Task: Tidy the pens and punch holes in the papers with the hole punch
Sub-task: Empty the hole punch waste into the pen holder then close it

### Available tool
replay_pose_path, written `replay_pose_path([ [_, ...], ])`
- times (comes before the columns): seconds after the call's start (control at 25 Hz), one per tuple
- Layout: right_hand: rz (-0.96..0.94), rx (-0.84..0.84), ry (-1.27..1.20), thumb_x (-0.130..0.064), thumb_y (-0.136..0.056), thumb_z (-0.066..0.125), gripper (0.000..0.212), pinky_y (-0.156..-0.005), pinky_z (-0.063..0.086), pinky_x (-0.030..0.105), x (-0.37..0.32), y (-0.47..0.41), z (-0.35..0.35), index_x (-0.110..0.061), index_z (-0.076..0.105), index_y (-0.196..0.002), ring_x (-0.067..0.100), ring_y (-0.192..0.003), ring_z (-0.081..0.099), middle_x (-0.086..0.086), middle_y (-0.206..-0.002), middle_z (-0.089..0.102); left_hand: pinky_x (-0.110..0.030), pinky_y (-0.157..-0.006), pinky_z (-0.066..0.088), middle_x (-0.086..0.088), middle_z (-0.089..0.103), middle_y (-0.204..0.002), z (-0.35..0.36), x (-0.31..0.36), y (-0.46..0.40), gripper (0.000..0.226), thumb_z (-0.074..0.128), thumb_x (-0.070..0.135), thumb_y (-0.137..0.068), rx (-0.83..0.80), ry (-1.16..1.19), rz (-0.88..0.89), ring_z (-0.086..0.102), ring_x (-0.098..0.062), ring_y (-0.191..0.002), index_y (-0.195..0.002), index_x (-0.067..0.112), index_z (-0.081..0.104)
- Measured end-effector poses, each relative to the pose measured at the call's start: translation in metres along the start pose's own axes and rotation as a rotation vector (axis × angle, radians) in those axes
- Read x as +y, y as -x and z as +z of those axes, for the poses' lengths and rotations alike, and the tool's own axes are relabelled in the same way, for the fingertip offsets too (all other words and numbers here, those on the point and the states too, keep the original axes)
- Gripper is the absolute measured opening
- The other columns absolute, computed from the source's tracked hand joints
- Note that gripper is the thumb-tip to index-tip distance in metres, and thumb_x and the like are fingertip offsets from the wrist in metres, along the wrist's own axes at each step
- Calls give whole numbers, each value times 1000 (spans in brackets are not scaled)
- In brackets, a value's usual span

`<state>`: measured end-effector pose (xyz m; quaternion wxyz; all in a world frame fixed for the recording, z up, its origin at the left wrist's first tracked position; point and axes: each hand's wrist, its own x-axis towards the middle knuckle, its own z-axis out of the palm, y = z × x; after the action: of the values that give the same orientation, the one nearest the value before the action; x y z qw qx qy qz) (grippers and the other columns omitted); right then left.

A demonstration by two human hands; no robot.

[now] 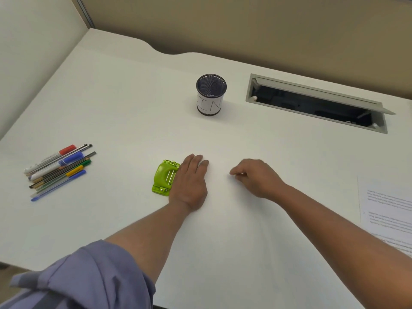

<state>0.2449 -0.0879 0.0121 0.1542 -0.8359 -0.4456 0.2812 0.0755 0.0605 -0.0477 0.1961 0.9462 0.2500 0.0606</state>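
Observation:
A lime-green hole punch [163,178] lies on the white desk [124,103] near the middle. My left hand [190,181] rests palm down with fingers straight, touching and partly covering the punch's right side. My right hand [256,177] sits a little to the right, fingers curled down onto the desk, with nothing visible in it. Several pens, pencils and markers [59,170] lie in a loose pile at the left. A black mesh pen cup [210,94] with a white label stands upright and empty at the back. Printed papers [388,210] lie at the right edge.
An open cable hatch [316,103] with a raised grey flap is sunk into the desk at the back right. Beige partition walls [245,23] close off the back and left sides. The desk's near edge runs along the bottom left.

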Motion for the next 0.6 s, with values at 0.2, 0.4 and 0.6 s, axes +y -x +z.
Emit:
replay_pose_path([
  [0.2,-105,-44,12,-15,-95,65,23,-81,50,32,13,13,9,-25,77,-113,18,-89,63,-6,-105,66,-49,-116,35,-18,52,-147,1,0,1,49,50,3,-89,3,6,-2,40,-42,-141,-138,3,56],
  [0.4,-187,23,23,-13,-94,67,13,-76,53,37,15,9,11,-19,79,-98,22,-85,64,-3,-97,68,-49,-117,34,-18,51,-148,-1,1,1,51,42,8,-89,-6,12,-7,40,-42,-142,-138,3,55],
  [0.6,-238,54,75,-8,-92,67,12,-70,53,37,17,4,11,-17,75,-89,17,-80,58,-6,-94,67,-50,-117,33,-17,50,-149,-1,0,0,50,48,5,-90,-16,12,-9,38,-41,-143,-139,4,54],
])
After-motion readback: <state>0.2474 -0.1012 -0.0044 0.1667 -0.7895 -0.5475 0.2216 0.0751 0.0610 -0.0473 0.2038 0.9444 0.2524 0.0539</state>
